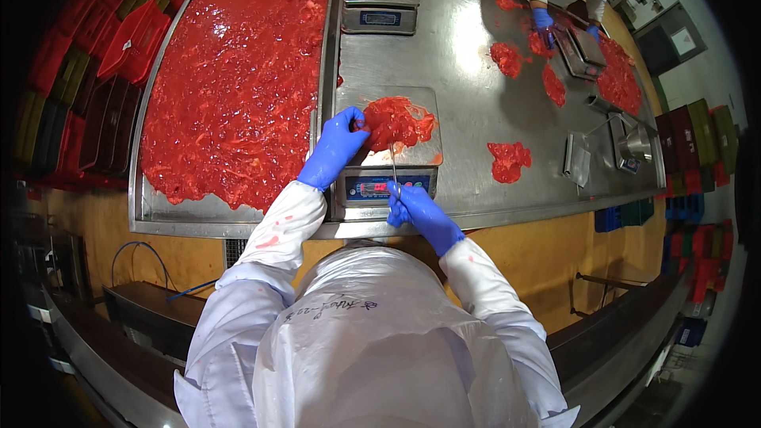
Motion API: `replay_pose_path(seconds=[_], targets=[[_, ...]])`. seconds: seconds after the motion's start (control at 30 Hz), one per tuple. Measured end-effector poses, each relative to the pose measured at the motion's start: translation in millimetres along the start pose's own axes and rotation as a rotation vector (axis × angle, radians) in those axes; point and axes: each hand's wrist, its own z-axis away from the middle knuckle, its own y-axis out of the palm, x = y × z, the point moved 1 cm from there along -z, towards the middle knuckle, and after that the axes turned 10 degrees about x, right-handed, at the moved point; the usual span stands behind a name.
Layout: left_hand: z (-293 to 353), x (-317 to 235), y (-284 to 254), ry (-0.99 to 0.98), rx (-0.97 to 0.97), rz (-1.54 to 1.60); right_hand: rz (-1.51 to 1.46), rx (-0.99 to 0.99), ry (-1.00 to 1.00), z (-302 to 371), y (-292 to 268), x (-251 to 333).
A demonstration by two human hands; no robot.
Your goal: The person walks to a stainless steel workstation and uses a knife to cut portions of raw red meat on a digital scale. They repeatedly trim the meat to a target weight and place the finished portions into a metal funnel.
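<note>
A pile of raw red meat [396, 123] lies on the steel pan of a weighing scale [424, 160] in front of me. At the pile's left edge my gloved left hand [341, 143] is closed, its fingertips pinching the meat. My gloved right hand [416, 210] is closed round a thin metal tool [393, 160], just right of the scale's lit display [376, 189]. The tool's far end reaches the meat's near edge. Its exact kind I cannot make out, as my fingers hide the lower part.
A steel bin of red meat [238, 87] fills the left, behind a divider [325, 71]. Another scale [380, 17] stands at the back. Loose meat [507, 162] lies to the right, beside a metal container [634, 144]. At the far right, a co-worker's gloved hand [544, 22] touches meat.
</note>
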Motion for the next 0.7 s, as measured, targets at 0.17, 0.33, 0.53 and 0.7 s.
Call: replay_pose_path(seconds=[0.17, 0.33, 0.53, 0.7], targets=[[5.1, -5.8, 1.8, -0.017, 0.026, -0.033, -0.169, 0.047, -0.043, -18.0, 7.1, 30.7], [3.9, -5.6, -1.1, -0.012, 0.012, 0.032, -0.051, -0.022, -0.077, -22.5, -12.7, 3.5], [7.5, -0.4, -1.0, -0.004, 0.038, 0.052, -0.137, 0.051, -0.056, -26.5, 2.4, 38.1], [7.8, 8.0, -2.8, -0.005, 0.043, 0.053, -0.166, 0.018, -0.087, -32.4, -12.7, 18.5]])
